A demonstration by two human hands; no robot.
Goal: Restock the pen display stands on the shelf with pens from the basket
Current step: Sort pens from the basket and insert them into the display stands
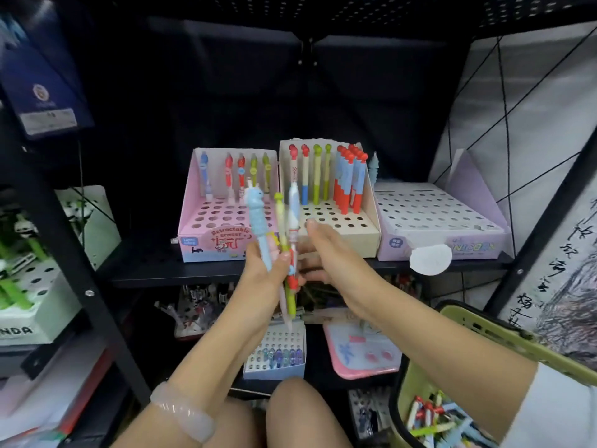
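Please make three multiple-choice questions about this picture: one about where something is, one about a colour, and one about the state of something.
1. Where is the green basket?
A. bottom right, beside the person
B. on the top shelf
C. inside the pink stand

2. What colour is the stand marked "Retractable eraser"?
A. black
B. pink
C. orange

3. What is the left hand doing?
A. lying flat on the shelf
B. hanging empty
C. holding a bunch of pens

Answers:
1. A, its rim shows at the lower right, with loose pens inside.
2. B, its front and side walls are pink.
3. C, its fingers curl round several pens held upright in front of the stands.
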